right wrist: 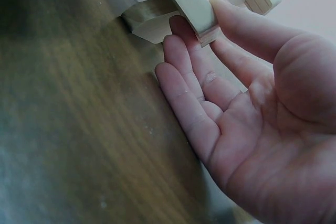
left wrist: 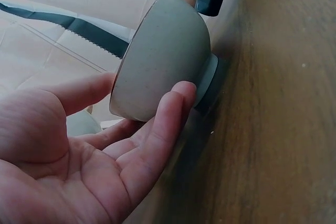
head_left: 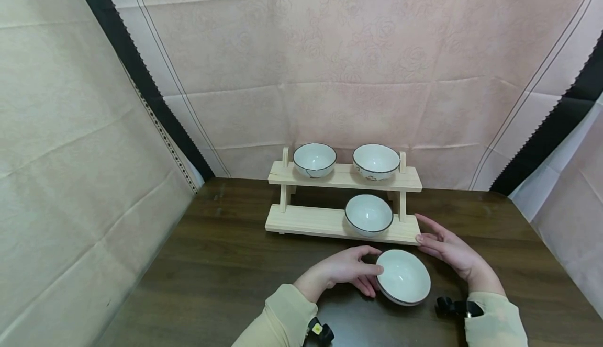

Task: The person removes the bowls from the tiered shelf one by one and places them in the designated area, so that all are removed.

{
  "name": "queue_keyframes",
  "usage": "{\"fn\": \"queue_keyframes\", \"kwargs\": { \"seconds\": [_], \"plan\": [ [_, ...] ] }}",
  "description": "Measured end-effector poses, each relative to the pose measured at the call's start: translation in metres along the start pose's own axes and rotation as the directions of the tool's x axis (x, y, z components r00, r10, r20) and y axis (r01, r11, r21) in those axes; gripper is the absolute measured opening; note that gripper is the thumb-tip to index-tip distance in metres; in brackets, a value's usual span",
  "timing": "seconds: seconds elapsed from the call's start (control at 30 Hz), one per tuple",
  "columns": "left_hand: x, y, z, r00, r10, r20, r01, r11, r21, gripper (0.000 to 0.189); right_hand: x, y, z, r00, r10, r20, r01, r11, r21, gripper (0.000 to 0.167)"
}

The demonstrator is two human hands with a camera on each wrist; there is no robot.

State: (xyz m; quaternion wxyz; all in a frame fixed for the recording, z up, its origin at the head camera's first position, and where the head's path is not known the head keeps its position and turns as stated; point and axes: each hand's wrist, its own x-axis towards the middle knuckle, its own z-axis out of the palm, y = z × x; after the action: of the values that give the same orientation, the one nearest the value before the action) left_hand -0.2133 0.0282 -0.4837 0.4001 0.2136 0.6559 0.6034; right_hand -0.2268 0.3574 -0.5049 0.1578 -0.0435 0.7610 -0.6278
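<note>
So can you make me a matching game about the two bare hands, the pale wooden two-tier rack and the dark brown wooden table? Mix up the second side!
Things:
1. The person's left hand
2. The person's right hand
3. The pale wooden two-tier rack
4. The dark brown wooden table

Places and states:
A. at one end of the rack's lower shelf
B. underneath the rack
C. holding the nearest round white bowl, thumb at its dark rim
D. bearing three other round white bowls

Right pairs: 1-C, 2-A, 3-D, 4-B
</note>
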Motion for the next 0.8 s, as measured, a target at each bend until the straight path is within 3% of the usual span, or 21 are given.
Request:
{"fn": "queue_keyframes", "kwargs": {
  "seconds": [0.47,0.8],
  "plan": [
    [-0.002,0.001,-0.003,1.000,-0.010,0.008,0.010,1.000,0.009,0.048,0.001,0.002,-0.001,1.000,0.004,-0.012,-0.004,1.000,0.000,0.080],
    [-0.005,0.005,-0.012,1.000,0.028,-0.009,-0.027,0.999,0.046,0.041,0.000,0.000,-0.001,1.000,0.015,-0.015,-0.015,1.000,-0.005,0.081]
  ]
}}
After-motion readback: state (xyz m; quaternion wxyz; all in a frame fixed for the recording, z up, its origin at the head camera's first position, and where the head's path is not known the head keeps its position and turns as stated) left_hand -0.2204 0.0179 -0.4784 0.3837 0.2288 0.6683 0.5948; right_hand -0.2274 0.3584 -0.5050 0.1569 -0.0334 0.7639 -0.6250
